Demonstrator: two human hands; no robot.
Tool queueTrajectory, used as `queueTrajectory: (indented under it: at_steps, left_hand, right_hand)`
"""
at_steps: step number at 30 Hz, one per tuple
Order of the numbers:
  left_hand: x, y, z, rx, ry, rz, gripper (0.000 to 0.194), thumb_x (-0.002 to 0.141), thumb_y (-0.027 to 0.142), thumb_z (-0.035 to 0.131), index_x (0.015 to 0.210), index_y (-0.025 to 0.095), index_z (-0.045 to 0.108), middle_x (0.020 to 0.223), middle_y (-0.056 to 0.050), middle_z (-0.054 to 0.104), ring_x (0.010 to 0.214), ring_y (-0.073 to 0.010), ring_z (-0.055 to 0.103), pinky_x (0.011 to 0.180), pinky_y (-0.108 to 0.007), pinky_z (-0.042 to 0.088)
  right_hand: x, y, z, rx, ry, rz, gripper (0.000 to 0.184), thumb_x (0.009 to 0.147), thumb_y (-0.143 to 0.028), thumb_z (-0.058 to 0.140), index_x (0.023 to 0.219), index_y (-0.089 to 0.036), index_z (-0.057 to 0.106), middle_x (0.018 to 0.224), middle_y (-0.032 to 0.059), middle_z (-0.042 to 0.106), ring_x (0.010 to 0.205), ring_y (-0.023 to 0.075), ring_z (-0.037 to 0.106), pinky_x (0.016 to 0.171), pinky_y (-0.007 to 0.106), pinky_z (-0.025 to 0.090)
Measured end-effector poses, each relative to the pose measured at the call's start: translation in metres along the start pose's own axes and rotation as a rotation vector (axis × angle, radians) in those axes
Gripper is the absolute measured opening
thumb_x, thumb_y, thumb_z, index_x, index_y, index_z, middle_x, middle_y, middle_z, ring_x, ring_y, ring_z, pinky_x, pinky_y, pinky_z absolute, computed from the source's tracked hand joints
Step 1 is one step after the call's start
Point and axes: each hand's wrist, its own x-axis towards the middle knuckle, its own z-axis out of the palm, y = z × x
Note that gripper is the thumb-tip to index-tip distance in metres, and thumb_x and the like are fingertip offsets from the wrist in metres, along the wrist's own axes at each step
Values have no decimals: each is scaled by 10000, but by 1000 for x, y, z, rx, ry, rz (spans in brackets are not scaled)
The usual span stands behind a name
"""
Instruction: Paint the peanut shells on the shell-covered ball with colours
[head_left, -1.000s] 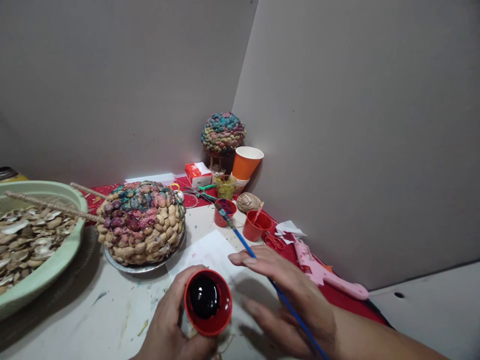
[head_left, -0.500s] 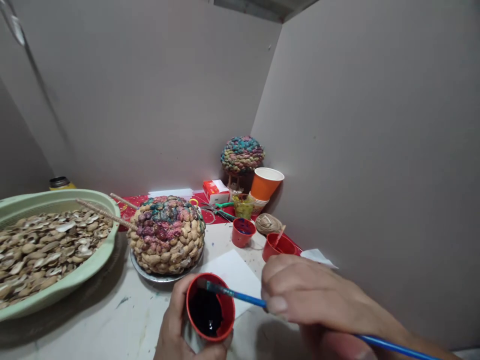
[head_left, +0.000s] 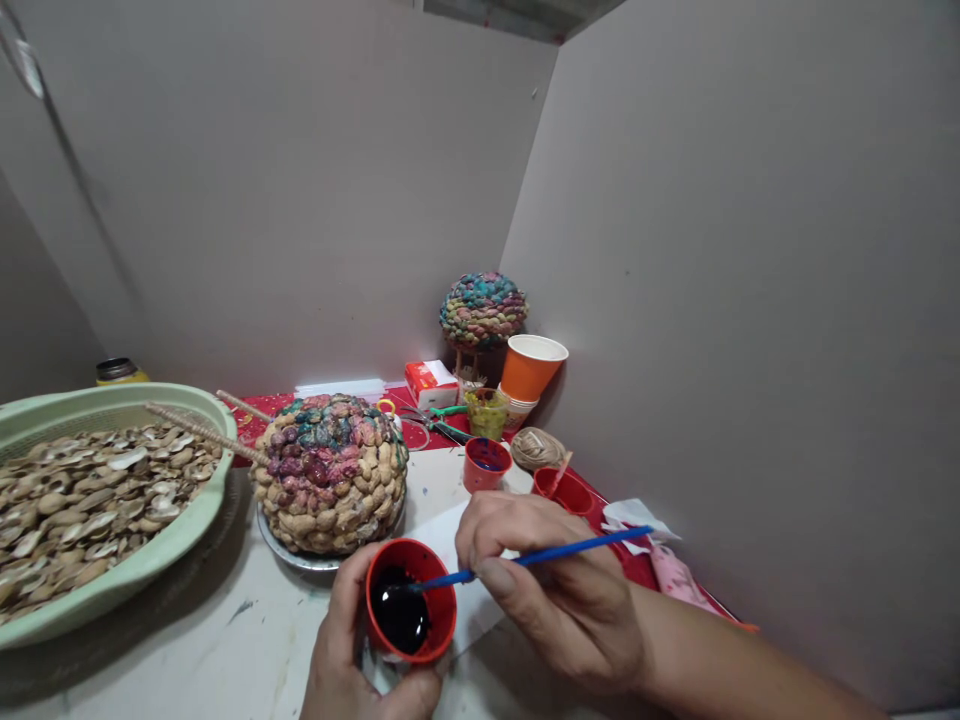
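Observation:
My left hand (head_left: 352, 660) is wrapped round a small red cup (head_left: 410, 600) of dark paint at the table's near edge. My right hand (head_left: 551, 590) pinches a blue-handled paintbrush (head_left: 525, 558), whose tip dips into the dark paint in that cup. Just behind the cup a dome of peanut shells (head_left: 330, 472), painted pink and teal on top and bare below, rests on a metal plate (head_left: 289, 550). A white sheet of paper (head_left: 454, 560) lies under my right hand.
A pale green basket (head_left: 142, 560) of shells with a wrapped stick across it fills the left. At the back stand two red paint cups (head_left: 486, 463), an orange paper cup (head_left: 531, 366), a twine ball (head_left: 535, 448), scissors, a red-white box and a painted shell ball (head_left: 483, 310). Grey walls enclose the corner.
My right hand swung the brush round from pointing at the far cups and brought its tip down into the dark paint. My left hand kept hold of the cup.

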Motion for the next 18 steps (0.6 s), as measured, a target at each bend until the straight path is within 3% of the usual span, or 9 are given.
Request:
queueTrajectory:
  at_steps: [6,13,18]
  left_hand:
    - [-1,3,4,-70,39,-11,583,754,360,807,1299,264,621,1258,-39,739,1126,-232,720,996,-297,572]
    - [1,2,-1,-134,-21,-98,662,630,228,752,1284,226,647,1237,-57,760,1137,-266,722,977,-299,575]
    - [4,0,0,-188,-19,-136,691,600,254,788,1272,203,638,1237,-83,765,1140,-290,713,951,-302,574]
  right_hand:
    - [3,1,0,-40,-135,24,139,1045,-162,519,928,-188,588,755,24,646,671,132,578,633,247,489]
    - [4,-2,1,-87,-298,131,169,1031,-153,540,885,-179,622,748,20,658,667,128,595,652,239,487]
    - [2,-2,2,-119,-292,162,116,1027,-192,591,928,-187,651,775,12,701,687,125,647,681,223,520]
